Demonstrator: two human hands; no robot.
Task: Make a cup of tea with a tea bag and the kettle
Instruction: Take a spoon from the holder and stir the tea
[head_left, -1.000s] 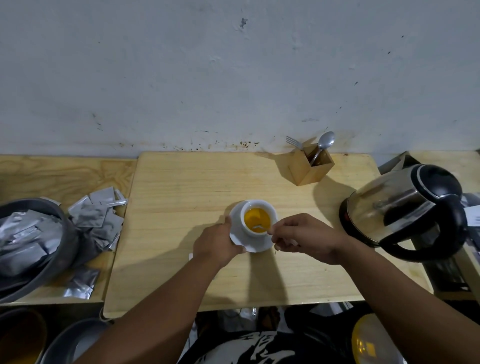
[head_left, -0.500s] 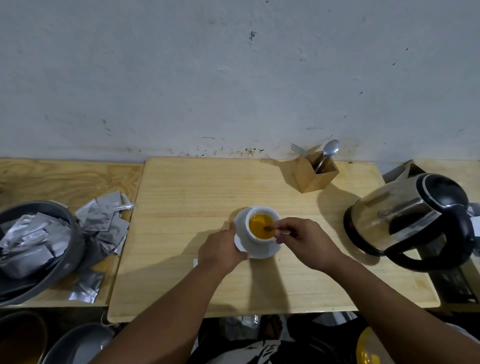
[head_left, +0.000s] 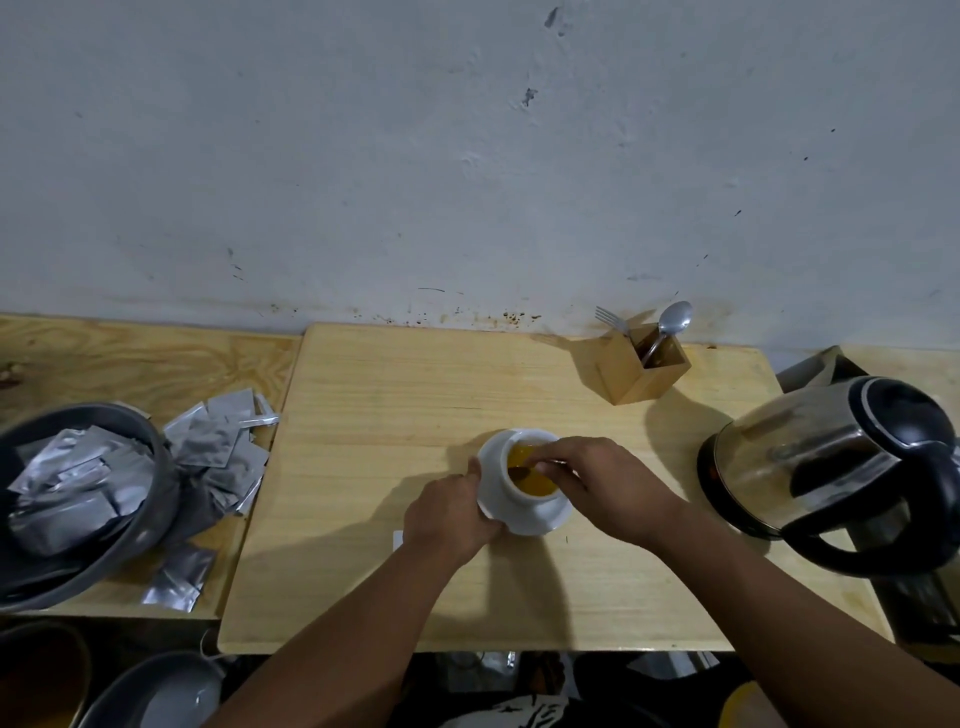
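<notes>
A white cup (head_left: 511, 492) of yellow tea stands on a white saucer (head_left: 537, 522) in the middle of the pale wooden table (head_left: 395, 405). My left hand (head_left: 449, 512) grips the saucer's left rim. My right hand (head_left: 608, 486) reaches over the cup from the right, its fingertips pinched on a small dark tea bag (head_left: 519, 472) that dips into the tea. The steel kettle (head_left: 810, 457) with black lid and handle stands at the table's right edge, apart from both hands.
A wooden holder (head_left: 641, 371) with a spoon (head_left: 674, 318) and a fork (head_left: 610, 317) stands at the back right by the wall. On the left bench sits a grey bowl (head_left: 161, 499) full of foil sachets, with loose sachets (head_left: 223, 447) beside it. Another bowl (head_left: 161, 691) sits below.
My right hand has moved from the cup's right rim to over the tea, and the dark tea bag now shows in the tea. My left hand stays on the saucer.
</notes>
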